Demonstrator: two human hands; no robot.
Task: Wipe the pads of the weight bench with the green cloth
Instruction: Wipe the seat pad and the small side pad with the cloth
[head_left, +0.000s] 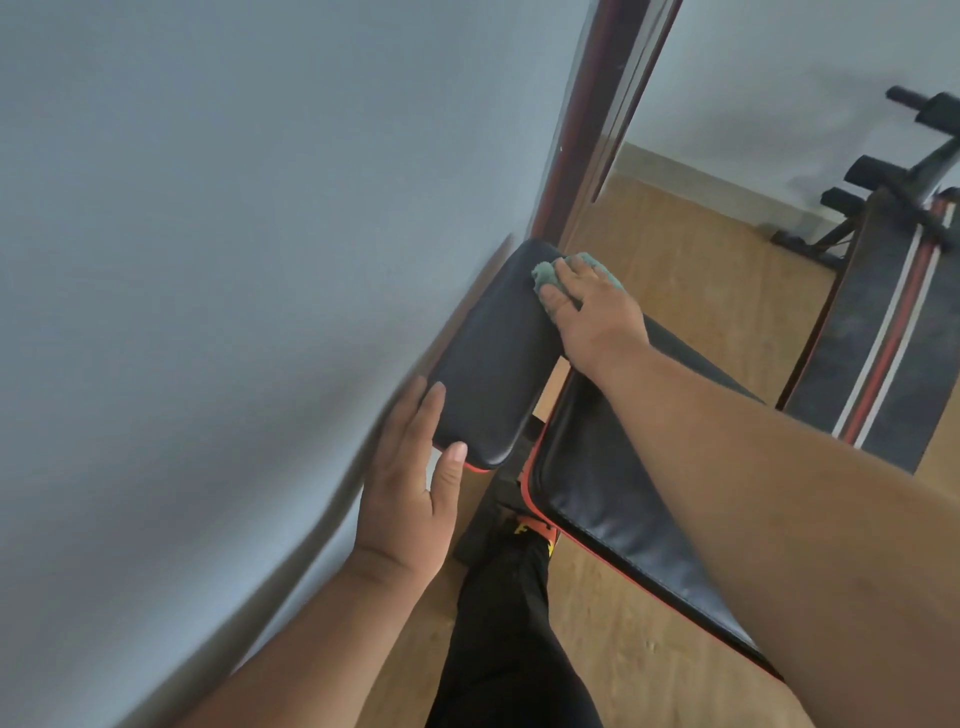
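Observation:
The weight bench has two black pads with red trim: a small pad (493, 358) next to the wall and a long pad (613, 499) running to the lower right. My right hand (592, 306) presses the green cloth (545, 273) flat on the far end of the small pad, with most of the cloth hidden under the palm. My left hand (415, 478) rests with straight fingers against the near end of the small pad, thumb on its corner.
A pale wall (234, 260) rises close on the left. A dark door frame (597, 119) stands behind the pad. A second bench (883, 322) with red and white stripes sits at right on the wooden floor (701, 270). My leg in black trousers (504, 623) is below the bench.

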